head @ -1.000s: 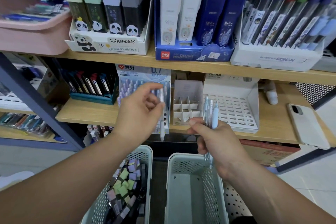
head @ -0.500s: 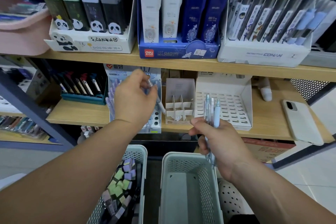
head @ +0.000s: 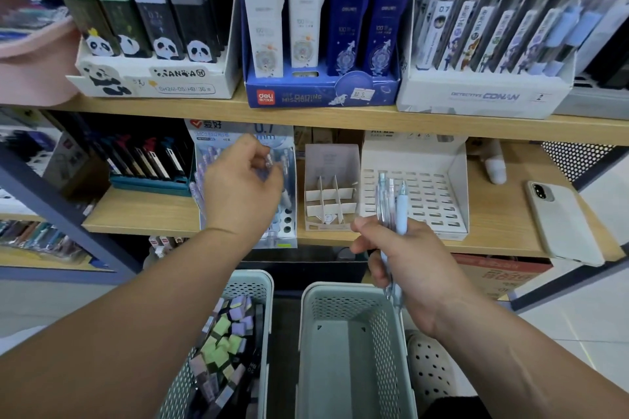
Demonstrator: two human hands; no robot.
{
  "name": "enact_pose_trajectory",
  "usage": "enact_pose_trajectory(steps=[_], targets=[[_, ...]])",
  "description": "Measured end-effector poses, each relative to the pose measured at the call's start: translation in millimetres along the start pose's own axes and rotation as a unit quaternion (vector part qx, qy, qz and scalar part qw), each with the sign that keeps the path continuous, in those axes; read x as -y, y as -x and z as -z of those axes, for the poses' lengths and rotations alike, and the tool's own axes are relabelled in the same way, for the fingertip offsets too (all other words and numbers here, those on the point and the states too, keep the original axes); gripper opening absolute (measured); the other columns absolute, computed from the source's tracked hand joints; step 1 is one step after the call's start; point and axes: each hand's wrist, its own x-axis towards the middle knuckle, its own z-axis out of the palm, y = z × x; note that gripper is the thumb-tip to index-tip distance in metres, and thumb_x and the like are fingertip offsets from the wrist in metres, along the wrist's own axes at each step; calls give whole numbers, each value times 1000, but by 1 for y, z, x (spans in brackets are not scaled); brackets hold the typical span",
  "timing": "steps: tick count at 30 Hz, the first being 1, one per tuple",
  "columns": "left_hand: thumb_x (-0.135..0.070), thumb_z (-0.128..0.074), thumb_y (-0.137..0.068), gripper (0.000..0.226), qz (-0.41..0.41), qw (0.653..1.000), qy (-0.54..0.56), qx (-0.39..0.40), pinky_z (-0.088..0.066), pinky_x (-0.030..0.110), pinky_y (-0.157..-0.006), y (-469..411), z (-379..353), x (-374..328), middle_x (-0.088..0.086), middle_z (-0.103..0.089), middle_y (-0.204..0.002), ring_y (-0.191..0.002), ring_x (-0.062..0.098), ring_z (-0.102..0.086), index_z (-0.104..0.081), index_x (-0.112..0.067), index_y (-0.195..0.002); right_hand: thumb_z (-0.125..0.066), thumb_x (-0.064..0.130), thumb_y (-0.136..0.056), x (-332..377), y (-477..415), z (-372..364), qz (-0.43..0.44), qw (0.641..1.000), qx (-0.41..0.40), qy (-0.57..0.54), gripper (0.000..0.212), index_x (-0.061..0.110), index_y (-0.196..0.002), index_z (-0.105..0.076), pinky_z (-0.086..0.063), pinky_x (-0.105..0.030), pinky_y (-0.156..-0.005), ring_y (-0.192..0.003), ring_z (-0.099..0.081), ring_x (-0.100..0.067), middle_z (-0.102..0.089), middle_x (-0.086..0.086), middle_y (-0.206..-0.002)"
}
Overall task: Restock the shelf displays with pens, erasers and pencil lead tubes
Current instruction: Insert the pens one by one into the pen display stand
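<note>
In the head view restocking looks about midway: the left hand [head: 241, 194] pinches a blurred single pen [head: 269, 165] at the pale-blue pen display [head: 289, 235], the right hand [head: 405, 269] grips three pens [head: 391, 201] upright, and the lead tubes [head: 224, 343] lie unshelved in the left basket [head: 253, 277].

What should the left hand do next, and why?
Probably lower the pen that the left hand pinches into an open hole of the blue display: holes at its lower right show empty, and the right hand holds three more pens.
</note>
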Motion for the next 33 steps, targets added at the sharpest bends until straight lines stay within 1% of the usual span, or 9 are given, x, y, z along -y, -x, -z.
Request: enact_pose_trajectory(steps=[5,10,16,22,26,28,29,31,33], targets=[[-17,-73,-86,10,-14,997,-72,6,-46,29,-72,0,-3,-3,-9,-63,-80,-76,17,-60,-64,-17,-88,-68,30,-94,-2,1,0,-6,1000,3,-1,22,10,-103,-70,-37,-26,-47,-45,-44,-12,-71,-4,-74],[-19,-73,-84,10,-30,994,-108,-1,-51,37,-70,-5,-1,-2,-1,-67,-79,-77,23,-62,-64,-15,-86,-68,32,-94,-3,0,2,-7,1000,7,8,23,12,-104,-71,-37,-27,-49,-48,-43,-14,-72,-3,-74],[-17,-83,-74,13,-116,976,-182,42,-51,36,-60,-4,-6,9,8,-65,-85,-75,33,-63,-74,-10,-80,-67,23,-94,-4,-1,2,-16,1000,19,-8,17,10,-104,-72,-37,-28,-49,-47,-43,-15,-70,-6,-74],[-27,-72,-78,25,-151,964,-209,65,-53,38,-61,-2,-2,10,12,-63,-90,-78,37,-64,-80,-8,-91,-53,9,-96,3,5,0,-43,989,111,-84,25,6,-110,-74,-37,-29,-51,-50,-43,-17,-61,-11,-74],[-29,-66,-85,28,-146,964,-208,78,-52,39,-71,4,9,-4,8,-64,-93,-86,33,-63,-75,-13,-106,-49,11,-102,9,12,-6,-52,977,182,-98,28,7,-117,-71,-47,-31,-55,-54,-57,-22,-62,-13,-74],[-31,-59,-94,20,-92,981,-119,125,-51,32,-71,15,17,-24,-3,-65,-88,-83,16,-63,-73,-20,-103,-50,14,-102,11,15,-8,-58,971,212,-90,27,9,-120,-70,-52,-32,-58,-58,-62,-24,-63,-13,-73],[-29,-58,-97,16,-22,985,-38,169,-50,24,-69,22,21,-36,-9,-66,-82,-76,6,-62,-73,-22,-99,-50,15,-102,12,17,-10,-64,969,225,-82,27,9,-121,-69,-53,-33,-58,-59,-64,-25,-63,-14,-73],[-19,-58,-100,16,151,935,163,278,-52,13,-65,36,24,-54,-14,-65,-64,-60,0,-63,-71,-15,-92,-51,15,-101,12,19,-14,-77,965,240,-65,27,6,-122,-67,-53,-32,-56,-57,-65,-26,-64,-14,-71],[-13,-57,-100,17,239,879,265,316,-56,16,-68,46,26,-54,-15,-55,-49,-49,-1,-57,-67,-9,-86,-50,14,-101,11,19,-19,-90,963,249,-55,28,1,-122,-63,-52,-31,-54,-55,-65,-27,-64,-15,-69]])
